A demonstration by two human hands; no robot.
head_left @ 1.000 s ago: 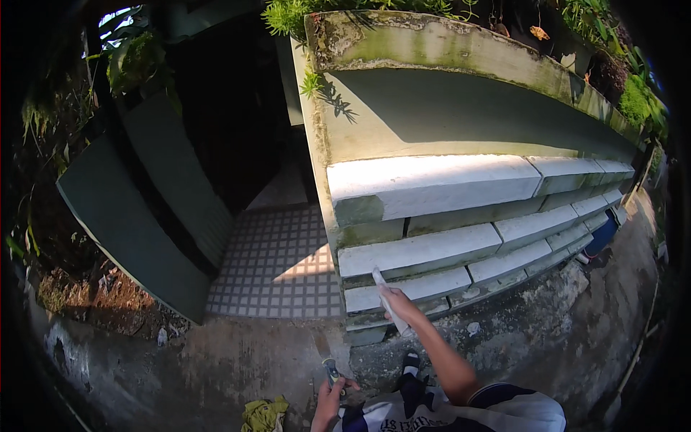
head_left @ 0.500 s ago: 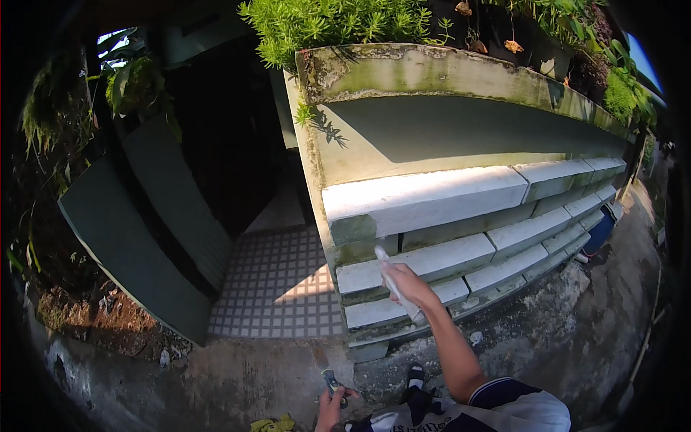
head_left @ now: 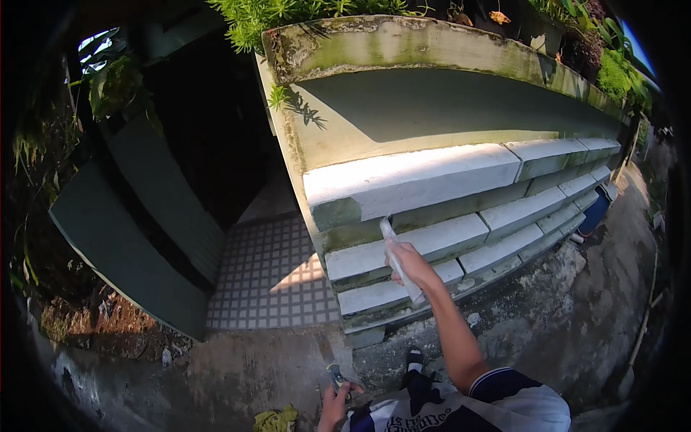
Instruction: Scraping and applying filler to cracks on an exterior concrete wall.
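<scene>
The left hand is near the body, with its fingers wrapped around a small tool with a dark handle. I cannot tell what kind of tool it is. It is held up over the ground, and a yellow-green cloth lies just to its left.

A bit farther out, the right hand grips a long pale stick around its middle. The stick slants up to the left, and its tip is close to the bottom edge of the top ledge. I cannot tell if they touch.

The lower ledge and the middle ledge are white on top, right to their left ends. Their front sides look dull and a bit green. Behind them, the top ledge is white on top and over much of its front, too. One green patch at its front left corner has no white on it. Toward its right end, part of the front is green too.

Farthest back, the planter edge is green and stained, with no fresh white.
</scene>
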